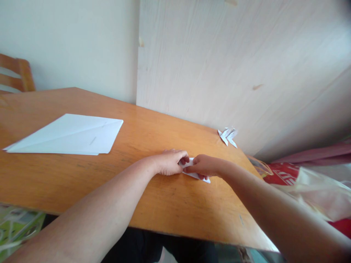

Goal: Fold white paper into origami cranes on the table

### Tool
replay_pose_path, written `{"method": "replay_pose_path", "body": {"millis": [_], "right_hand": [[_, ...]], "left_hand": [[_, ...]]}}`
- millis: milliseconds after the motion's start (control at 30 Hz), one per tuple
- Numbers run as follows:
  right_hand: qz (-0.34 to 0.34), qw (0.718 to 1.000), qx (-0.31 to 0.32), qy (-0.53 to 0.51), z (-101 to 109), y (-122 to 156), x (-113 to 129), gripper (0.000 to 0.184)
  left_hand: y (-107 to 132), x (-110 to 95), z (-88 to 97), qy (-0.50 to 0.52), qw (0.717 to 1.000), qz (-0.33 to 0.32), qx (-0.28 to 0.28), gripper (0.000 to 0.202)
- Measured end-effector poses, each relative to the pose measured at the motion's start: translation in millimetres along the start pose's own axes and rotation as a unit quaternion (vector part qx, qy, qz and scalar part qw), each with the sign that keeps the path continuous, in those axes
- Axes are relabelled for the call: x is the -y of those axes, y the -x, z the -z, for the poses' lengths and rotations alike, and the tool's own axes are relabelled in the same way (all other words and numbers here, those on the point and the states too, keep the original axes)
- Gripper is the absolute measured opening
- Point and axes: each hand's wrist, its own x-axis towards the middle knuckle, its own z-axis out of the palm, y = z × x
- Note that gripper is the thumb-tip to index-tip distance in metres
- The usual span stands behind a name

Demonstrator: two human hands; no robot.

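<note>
A small folded strip of white paper lies on the wooden table in front of me, one end poking out below my right hand. My left hand is closed at the strip's left end, thumb and fingers bent onto it. From the right, my right hand pinches the same paper, its fingertips close to those of the left. Both hands cover much of the strip, so its exact fold is hidden.
A stack of white paper sheets rests on the table at left. Folded paper pieces lie by the wall at the back right. Plastic bags crowd the right side. A wooden chair stands at far left.
</note>
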Motion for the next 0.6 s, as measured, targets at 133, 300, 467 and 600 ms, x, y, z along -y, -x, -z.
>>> {"method": "replay_pose_path", "body": {"millis": [133, 300, 467, 600], "right_hand": [[-0.012, 1.000, 0.000, -0.011, 1.7, 1.7, 2.7, 0.041], [-0.044, 0.999, 0.003, -0.020, 3.6, -0.1, 5.6, 0.039], [-0.049, 0.998, -0.008, -0.025, 2.2, -3.6, 2.4, 0.041], [-0.048, 0.998, -0.013, -0.042, 1.2, -0.9, 3.6, 0.035]], "left_hand": [[-0.3, 0.8, -1.3, 0.010, 1.000, 0.005, 0.001, 0.044], [-0.3, 0.1, -2.0, 0.009, 1.000, 0.011, -0.007, 0.052], [-0.9, -1.9, -0.9, -0.050, 0.998, -0.023, -0.002, 0.039], [-0.3, -3.2, -1.0, -0.069, 0.997, -0.035, 0.001, 0.036]]}}
